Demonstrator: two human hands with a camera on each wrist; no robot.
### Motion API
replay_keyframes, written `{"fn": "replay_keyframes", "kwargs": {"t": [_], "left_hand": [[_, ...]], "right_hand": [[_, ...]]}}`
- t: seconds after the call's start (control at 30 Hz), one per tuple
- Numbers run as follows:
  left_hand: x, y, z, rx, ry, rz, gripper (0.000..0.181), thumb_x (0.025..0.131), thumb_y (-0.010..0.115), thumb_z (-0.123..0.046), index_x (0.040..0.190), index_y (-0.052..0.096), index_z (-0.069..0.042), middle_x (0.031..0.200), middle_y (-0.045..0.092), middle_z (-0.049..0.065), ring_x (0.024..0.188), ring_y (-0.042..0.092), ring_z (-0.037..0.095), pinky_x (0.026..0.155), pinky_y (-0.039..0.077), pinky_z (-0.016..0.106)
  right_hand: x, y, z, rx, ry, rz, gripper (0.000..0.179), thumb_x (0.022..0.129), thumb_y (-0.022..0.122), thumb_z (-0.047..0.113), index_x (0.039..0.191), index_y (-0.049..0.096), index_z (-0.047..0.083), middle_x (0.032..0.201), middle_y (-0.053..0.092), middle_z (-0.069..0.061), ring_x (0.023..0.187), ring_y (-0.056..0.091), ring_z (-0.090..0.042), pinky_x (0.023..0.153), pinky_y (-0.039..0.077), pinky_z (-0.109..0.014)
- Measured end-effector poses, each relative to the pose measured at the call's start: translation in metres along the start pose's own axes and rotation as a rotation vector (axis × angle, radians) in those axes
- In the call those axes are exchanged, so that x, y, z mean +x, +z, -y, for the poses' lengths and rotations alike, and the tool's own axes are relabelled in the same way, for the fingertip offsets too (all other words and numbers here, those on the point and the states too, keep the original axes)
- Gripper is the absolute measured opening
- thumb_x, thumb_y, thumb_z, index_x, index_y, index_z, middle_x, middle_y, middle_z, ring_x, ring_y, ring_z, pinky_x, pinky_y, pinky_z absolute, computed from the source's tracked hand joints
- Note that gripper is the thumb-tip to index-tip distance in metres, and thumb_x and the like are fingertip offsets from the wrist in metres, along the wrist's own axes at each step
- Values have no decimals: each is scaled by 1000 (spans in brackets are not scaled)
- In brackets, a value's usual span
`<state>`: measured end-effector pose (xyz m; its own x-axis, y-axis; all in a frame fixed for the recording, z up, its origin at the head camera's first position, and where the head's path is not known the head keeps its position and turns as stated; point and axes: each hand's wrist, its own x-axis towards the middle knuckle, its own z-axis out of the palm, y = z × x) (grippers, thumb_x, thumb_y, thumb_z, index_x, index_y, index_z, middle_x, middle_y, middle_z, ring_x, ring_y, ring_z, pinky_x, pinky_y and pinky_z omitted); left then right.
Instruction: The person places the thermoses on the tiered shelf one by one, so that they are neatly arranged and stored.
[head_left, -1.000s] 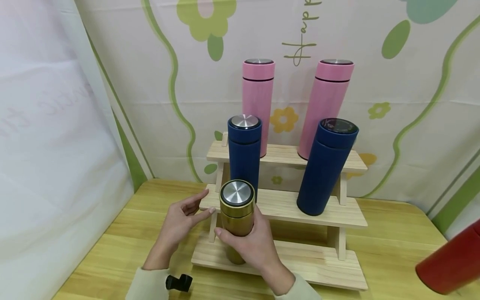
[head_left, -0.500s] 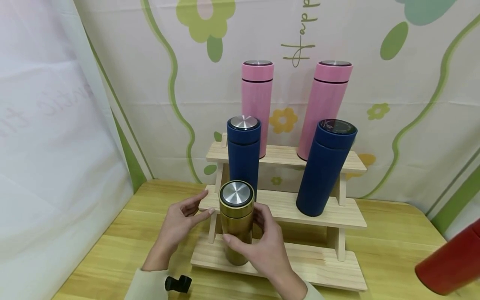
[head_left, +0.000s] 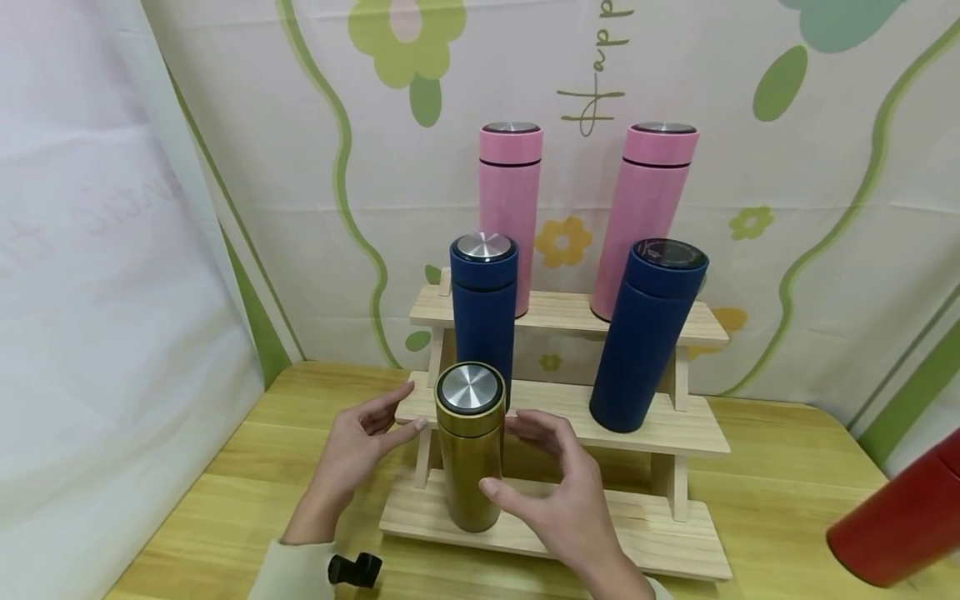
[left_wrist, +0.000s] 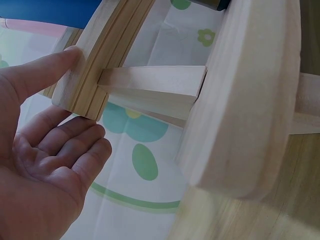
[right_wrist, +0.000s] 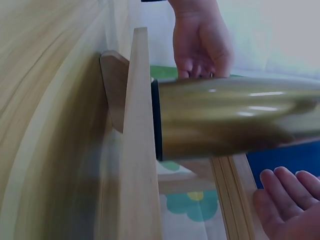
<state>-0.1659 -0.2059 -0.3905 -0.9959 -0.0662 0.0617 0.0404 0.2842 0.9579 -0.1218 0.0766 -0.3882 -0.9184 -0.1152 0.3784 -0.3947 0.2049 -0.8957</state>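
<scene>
A gold vacuum flask (head_left: 468,467) with a brushed steel lid stands upright on the lowest step of a three-tier wooden stand (head_left: 645,542). To its right is my right hand (head_left: 566,512), fingers loosely bent and spread from the thumb. In the right wrist view, those fingers (right_wrist: 287,192) are apart from the gold flask (right_wrist: 215,120). At the middle step's left end, my left hand (head_left: 356,442) holds the board (left_wrist: 82,70) between thumb and fingers. Two blue flasks (head_left: 483,325) (head_left: 645,342) stand on that middle step, and two pink flasks (head_left: 510,200) (head_left: 645,217) on the top one.
A red flask (head_left: 903,517) is partly in view at the right edge. The stand sits on a wood-grain table (head_left: 247,475), before a flower-printed cloth (head_left: 262,183). A small black device (head_left: 356,570) is at the left cuff.
My right hand has let go of the gold flask and drawn away to the right. The flask stays standing on the lowest step. My left hand keeps its place at the middle step.
</scene>
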Motion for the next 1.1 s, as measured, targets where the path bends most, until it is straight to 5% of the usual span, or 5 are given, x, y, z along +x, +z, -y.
{"fn": "replay_keyframes", "kwargs": {"t": [0.43, 1.1], "left_hand": [[0, -1, -2, -12, -13, -3, 62, 90, 90, -31, 147, 67, -24, 157, 62, 2, 151, 52, 29, 126, 43, 43], [-1, 0, -2, -16, -15, 3, 62, 91, 90, -30, 148, 67, -25, 158, 60, 2, 153, 50, 29, 126, 42, 44]], "right_hand": [[-10, -49, -11, -95, -108, -52, 66, 83, 94, 8, 142, 65, 15, 133, 75, 0, 120, 71, -14, 106, 53, -16], [-23, -113, -17, -261, -55, -178, 58, 86, 90, 1, 138, 67, 15, 128, 76, -3, 111, 73, -5, 101, 54, -10]]}}
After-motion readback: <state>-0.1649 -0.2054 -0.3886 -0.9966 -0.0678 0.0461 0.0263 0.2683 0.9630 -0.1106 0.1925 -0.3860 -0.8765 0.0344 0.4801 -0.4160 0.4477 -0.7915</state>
